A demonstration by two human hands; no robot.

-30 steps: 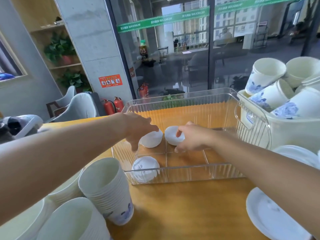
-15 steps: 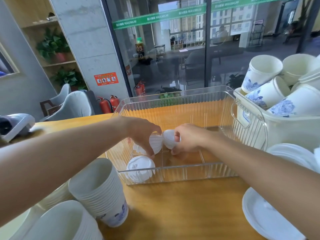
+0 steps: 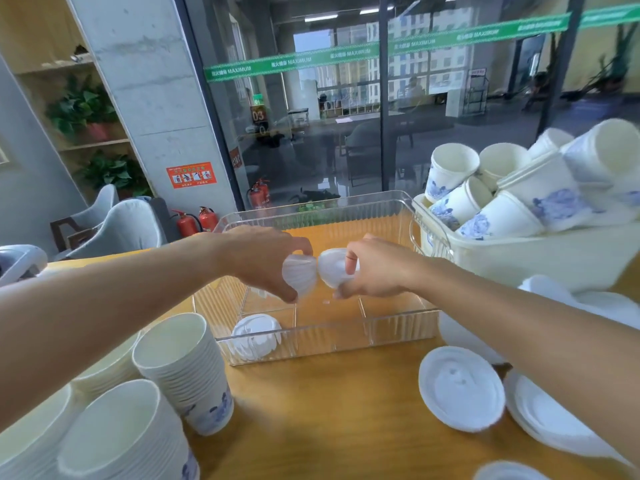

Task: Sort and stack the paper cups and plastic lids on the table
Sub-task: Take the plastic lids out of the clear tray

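Note:
My left hand (image 3: 263,259) grips a small stack of white plastic lids (image 3: 298,275) on edge above the clear divided tray (image 3: 325,342). My right hand (image 3: 375,268) pinches another white lid stack (image 3: 332,270); the two stacks touch each other between my hands. One more lid stack (image 3: 254,336) lies in the tray's front left compartment. Stacked paper cups with blue flowers (image 3: 188,370) stand at the front left, with a second stack (image 3: 121,434) nearer me.
A cream basket (image 3: 540,252) full of loose blue-flowered paper cups (image 3: 491,216) sits at the right, behind the tray. Larger white lids (image 3: 460,388) lie on the wooden table (image 3: 329,417) at the front right. A glass wall stands behind the table.
Both hands have lifted their lid stacks off the tray floor, turned them on edge and brought them together. The camera view has tilted and shifted.

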